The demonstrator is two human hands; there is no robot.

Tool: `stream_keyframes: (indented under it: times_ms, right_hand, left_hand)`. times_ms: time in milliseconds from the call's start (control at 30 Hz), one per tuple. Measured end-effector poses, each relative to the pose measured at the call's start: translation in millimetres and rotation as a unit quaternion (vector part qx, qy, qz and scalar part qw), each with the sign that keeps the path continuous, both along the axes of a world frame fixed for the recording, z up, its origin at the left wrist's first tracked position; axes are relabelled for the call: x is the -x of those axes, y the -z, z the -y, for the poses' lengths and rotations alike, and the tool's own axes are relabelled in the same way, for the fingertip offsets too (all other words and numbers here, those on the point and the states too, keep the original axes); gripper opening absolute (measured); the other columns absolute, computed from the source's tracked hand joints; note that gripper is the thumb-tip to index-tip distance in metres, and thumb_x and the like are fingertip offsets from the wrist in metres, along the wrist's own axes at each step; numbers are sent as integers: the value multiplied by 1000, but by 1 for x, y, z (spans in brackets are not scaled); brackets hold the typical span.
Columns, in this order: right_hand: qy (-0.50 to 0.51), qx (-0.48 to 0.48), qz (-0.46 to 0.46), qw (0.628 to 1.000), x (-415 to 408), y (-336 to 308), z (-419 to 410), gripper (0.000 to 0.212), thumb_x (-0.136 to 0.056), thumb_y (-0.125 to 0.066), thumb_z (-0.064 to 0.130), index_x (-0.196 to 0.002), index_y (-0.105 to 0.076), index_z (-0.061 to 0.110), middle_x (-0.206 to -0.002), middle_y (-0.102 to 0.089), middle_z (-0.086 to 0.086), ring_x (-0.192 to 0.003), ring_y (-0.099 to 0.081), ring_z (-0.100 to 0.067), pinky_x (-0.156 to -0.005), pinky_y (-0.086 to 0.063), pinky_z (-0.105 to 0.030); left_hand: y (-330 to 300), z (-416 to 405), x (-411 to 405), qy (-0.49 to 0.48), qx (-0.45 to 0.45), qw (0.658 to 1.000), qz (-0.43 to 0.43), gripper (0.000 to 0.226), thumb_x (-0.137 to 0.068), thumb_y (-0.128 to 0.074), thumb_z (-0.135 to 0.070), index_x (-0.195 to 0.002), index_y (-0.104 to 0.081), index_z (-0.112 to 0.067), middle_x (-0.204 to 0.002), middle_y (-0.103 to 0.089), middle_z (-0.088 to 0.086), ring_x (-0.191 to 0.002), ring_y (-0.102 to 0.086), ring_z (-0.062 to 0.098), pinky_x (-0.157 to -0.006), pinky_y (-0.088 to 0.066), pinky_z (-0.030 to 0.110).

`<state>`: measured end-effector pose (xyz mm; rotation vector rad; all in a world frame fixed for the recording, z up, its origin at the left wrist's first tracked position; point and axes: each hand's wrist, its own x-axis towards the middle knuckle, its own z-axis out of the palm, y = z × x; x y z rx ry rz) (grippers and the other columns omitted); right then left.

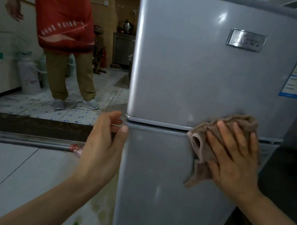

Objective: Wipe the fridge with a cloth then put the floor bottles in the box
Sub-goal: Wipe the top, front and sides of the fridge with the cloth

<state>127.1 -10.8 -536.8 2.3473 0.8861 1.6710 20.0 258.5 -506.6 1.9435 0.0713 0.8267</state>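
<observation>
A grey two-door fridge [195, 71] fills the middle and right of the view. My right hand [235, 159] presses a crumpled brown cloth [201, 148] flat against the fridge front, across the seam between the upper and lower doors. My left hand [103, 140] rests on the fridge's left edge at that seam, thumb on the front and fingers round the side. A clear plastic bottle with a red label [76, 149] lies on the floor just left of my left wrist, partly hidden by it.
A person in a red apron [64, 34] stands on the tiled floor at the upper left, beside white canisters [29, 74]. A dark threshold strip [31, 126] crosses the floor. A black appliance [289, 165] stands right of the fridge.
</observation>
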Motion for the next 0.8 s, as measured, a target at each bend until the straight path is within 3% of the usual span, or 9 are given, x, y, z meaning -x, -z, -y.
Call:
stream_keyframes:
  times_ms: [67,167,267,400,567,667,733,800]
  right_hand:
    - [2,-31,-11,999,2,4,-9,54,-98,-21,46,-149,-19,27,-160,1,3,-147,-1,-25,-114,-4,-54]
    - [-27,-63,-26,997,14,4,-54,52,-97,-23,47,-145,-28,28,-158,-11,-4,-145,-5,-31,-113,-5,-57]
    - [-67,-81,-21,994,20,0,-86,51,-96,-32,44,-145,-31,30,-155,-19,0,-145,-9,-29,-114,-8,-56]
    - [-87,-60,5,994,10,3,-56,54,-92,-40,39,-144,-34,26,-154,-24,3,-145,-16,-22,-115,-12,-50]
    - [-2,-185,-21,983,-7,19,13,57,-96,-30,48,-143,-28,17,-151,-23,-10,-142,-15,-34,-115,-10,-52]
    - [-13,-305,-56,951,-14,20,35,63,-96,-34,41,-146,-22,5,-153,-16,-23,-142,-13,-38,-117,-13,-49]
    - [-68,-422,-117,896,-17,17,39,66,-95,-35,35,-148,-14,0,-153,-13,-27,-143,-16,-36,-118,-15,-36]
    - [-98,-475,-154,861,-19,15,39,67,-95,-34,33,-148,-11,-1,-152,-18,-26,-140,-24,-33,-115,-18,-24]
  left_hand:
    - [-1,11,-5,13,15,1000,5,29,-88,-42,-41,-116,-41,-36,-111,-57,-10,-100,-58,7,-84,-52,43]
    - [-2,21,-12,-15,-2,999,33,29,-87,-42,-45,-114,-31,-44,-115,-56,-5,-103,-57,14,-86,-51,44]
    - [-4,19,-20,-48,-39,998,32,20,-91,-42,-44,-107,-30,-41,-102,-55,-3,-91,-58,18,-77,-52,47]
    - [-3,11,-24,-57,-63,996,37,18,-92,-45,-41,-102,-34,-32,-85,-49,-15,-78,-53,7,-66,-45,36]
    - [2,16,-27,-62,-39,995,62,17,-93,-46,-36,-105,-37,-27,-83,-49,-15,-75,-51,1,-64,-43,33]
    - [6,17,-29,-66,-43,994,82,17,-94,-46,-34,-105,-36,-26,-81,-48,-16,-74,-50,0,-62,-40,30]
    - [7,17,-32,-71,-49,992,93,16,-94,-46,-34,-104,-35,-27,-81,-47,-18,-72,-50,-5,-60,-38,24]
    - [10,15,-33,-69,-43,992,97,18,-94,-45,-38,-106,-36,-29,-82,-48,-20,-72,-51,-12,-60,-41,20]
